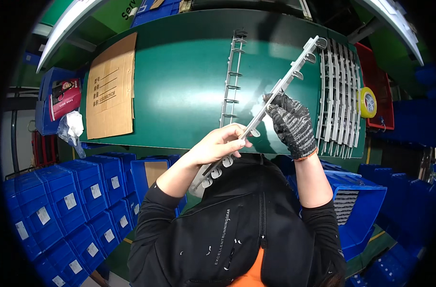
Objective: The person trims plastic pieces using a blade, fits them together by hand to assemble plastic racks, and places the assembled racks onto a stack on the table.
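Observation:
A long light-grey strip with rounded tabs along one side (285,79) slants across in front of me, its far end raised to the upper right. My bare left hand (222,145) is closed round its lower part. Farther up, my right hand (292,120), in a dark knitted glove, pinches the same strip near its middle. Left of it on the green table (179,86) lies another narrow rail with several cross tabs (232,87). Several similar strips (340,95) lie side by side at the table's right end.
A flat cardboard sheet (111,91) covers the table's left end, beside a blue bin holding a red box (65,99). Yellow tape (368,102) sits at the right edge near a red tray (378,125). Stacked blue crates (69,201) stand lower left; a blue bin (366,210) is lower right.

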Available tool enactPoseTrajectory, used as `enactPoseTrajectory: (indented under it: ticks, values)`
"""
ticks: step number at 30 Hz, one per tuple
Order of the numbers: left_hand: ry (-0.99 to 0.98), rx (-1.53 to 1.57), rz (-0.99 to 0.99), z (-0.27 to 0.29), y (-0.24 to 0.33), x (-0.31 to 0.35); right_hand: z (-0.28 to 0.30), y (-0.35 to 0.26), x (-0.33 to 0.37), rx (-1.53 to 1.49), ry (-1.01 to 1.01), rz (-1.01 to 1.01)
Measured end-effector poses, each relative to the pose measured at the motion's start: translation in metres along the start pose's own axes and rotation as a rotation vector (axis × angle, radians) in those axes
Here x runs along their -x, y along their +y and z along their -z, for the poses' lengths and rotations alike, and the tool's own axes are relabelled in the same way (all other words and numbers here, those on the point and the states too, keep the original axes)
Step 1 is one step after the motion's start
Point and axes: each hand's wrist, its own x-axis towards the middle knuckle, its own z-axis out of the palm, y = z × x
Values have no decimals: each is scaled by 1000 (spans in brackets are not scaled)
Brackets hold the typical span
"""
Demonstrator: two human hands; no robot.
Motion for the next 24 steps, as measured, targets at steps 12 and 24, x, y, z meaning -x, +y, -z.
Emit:
enactPoseTrajectory:
  ticks: [12, 24]
  values:
    - [56, -35, 37, 0, 3, 2, 5, 10, 10, 11, 270, -209]
    - [397, -621, -205, -8, -5, -5, -11, 29, 26, 397, 15, 28]
